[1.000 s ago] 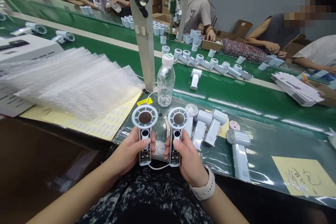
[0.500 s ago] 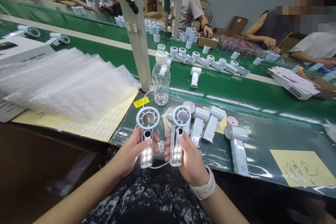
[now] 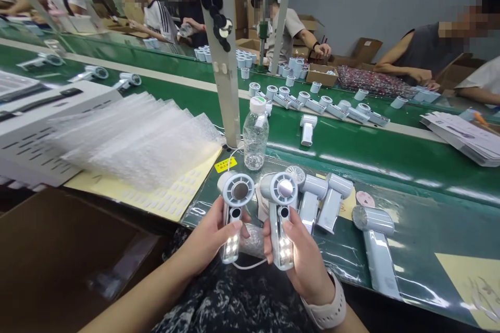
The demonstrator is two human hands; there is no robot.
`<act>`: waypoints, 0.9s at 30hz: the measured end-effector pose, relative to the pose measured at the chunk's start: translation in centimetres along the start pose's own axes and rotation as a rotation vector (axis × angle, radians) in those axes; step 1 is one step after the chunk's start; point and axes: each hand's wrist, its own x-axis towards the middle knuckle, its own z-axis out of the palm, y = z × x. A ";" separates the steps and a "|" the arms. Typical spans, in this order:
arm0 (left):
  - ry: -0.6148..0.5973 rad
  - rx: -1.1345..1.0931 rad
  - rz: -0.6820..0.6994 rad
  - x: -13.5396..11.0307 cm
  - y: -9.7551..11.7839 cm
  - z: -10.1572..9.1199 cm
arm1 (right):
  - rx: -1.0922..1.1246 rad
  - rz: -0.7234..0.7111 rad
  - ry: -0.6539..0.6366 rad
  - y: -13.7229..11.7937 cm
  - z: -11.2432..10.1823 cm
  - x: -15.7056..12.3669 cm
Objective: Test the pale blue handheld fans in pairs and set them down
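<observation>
My left hand [image 3: 215,231] is closed around the handle of a pale blue handheld fan [image 3: 236,190], its thumb on the handle below the dark round button. A second handheld fan [image 3: 282,188] stands upright in my right hand [image 3: 307,255], the thumb just under its button. Bright lights glow on the lower handles of both. A white cable loops below them. Just beyond my right hand, two more fans [image 3: 332,200] lie side by side on the dark green bench [image 3: 339,255], and another fan [image 3: 377,244] rests farther right.
A clear bottle [image 3: 255,135] stands beside a metal post [image 3: 226,88]. To the left lie bubble-wrap bags [image 3: 144,140] on a yellow sticker sheet [image 3: 172,200]. Several fans lie along the green conveyor [image 3: 351,140]. Co-workers sit across it. An open carton [image 3: 58,255] is at lower left.
The view has swung left, so the scene sits farther right and lower. Both fans remain in my hands with lights on, their heads now turned slightly.
</observation>
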 end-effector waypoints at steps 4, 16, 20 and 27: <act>0.034 -0.010 -0.011 -0.2 0.2 -0.2 | 0.046 -0.020 -0.049 -0.4 0.3 0.3; -0.139 -0.210 -0.021 -1.4 1.4 0.3 | 0.185 0.056 -0.094 -0.9 1.0 -0.4; -0.146 -0.229 -0.028 -1.4 1.5 0.4 | 0.192 0.038 -0.069 -1.2 1.4 -0.6; -0.152 -0.275 -0.063 -1.2 1.3 0.7 | 0.238 0.117 0.003 -1.6 1.5 -0.6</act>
